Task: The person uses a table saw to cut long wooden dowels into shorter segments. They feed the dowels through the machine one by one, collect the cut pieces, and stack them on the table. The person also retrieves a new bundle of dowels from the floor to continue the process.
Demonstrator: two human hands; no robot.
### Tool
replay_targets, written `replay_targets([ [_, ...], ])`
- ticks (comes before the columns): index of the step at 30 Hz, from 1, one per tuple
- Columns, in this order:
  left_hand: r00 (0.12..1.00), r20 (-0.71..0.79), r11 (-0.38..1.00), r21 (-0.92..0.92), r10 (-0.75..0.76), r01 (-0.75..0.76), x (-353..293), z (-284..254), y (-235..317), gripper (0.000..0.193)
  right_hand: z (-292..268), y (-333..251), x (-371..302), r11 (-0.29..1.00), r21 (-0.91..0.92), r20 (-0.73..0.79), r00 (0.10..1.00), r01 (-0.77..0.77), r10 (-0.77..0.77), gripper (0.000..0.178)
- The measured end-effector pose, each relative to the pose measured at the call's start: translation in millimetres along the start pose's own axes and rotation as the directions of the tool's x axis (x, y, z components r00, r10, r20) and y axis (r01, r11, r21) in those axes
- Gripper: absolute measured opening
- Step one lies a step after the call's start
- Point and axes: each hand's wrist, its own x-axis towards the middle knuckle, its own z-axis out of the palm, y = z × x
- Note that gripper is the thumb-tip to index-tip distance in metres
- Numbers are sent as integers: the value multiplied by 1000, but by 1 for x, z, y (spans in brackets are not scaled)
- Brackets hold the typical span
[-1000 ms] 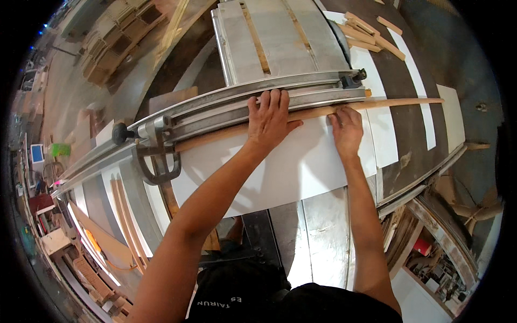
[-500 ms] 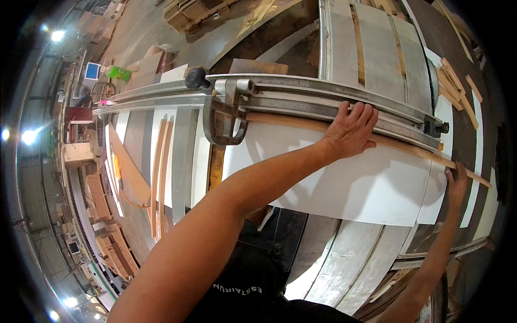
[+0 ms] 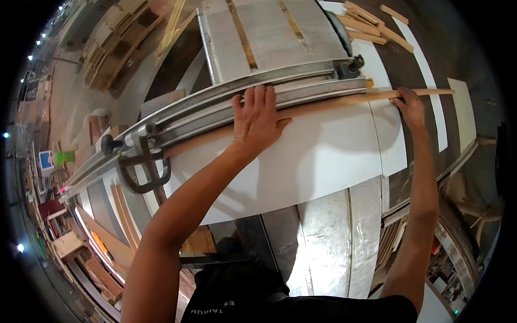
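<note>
A long, narrow wooden strip (image 3: 334,104) lies along the near side of a metal fence rail (image 3: 210,117), on a white board (image 3: 301,156). My left hand (image 3: 256,116) is clamped over strip and rail, its fingers hooked onto the rail and its thumb on the near side by the strip. Toward the strip's right end, past the rail, my right hand (image 3: 410,106) pinches it between thumb and fingers. The strip's left end reaches a curved metal stop (image 3: 141,171) fixed to the rail.
Beyond the rail stands a grey slotted metal table (image 3: 258,37). Short wooden offcuts (image 3: 371,24) are heaped at the far right. A ribbed metal table section (image 3: 328,231) lies nearer my body. Stacked boards (image 3: 113,48) stand on the floor at the far left.
My view has swung to the right, so rail, strip and hands appear further left and higher. Both hands stay on the strip, and its left end is still at the stop.
</note>
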Motion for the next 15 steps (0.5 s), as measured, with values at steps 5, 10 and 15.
replay_targets([
  [5,1000,12,1000,12,-24,24,-2,1,-4,86,-4,-15,4,997,14,27,997,-72,72,47],
  [10,999,30,999,19,-28,28,0,0,0,84,3,0,0,1000,19,5,1000,-19,19,49],
  [15,1000,17,1000,9,-24,24,1,0,1,84,11,10,-1,994,106,-10,999,-30,31,48],
])
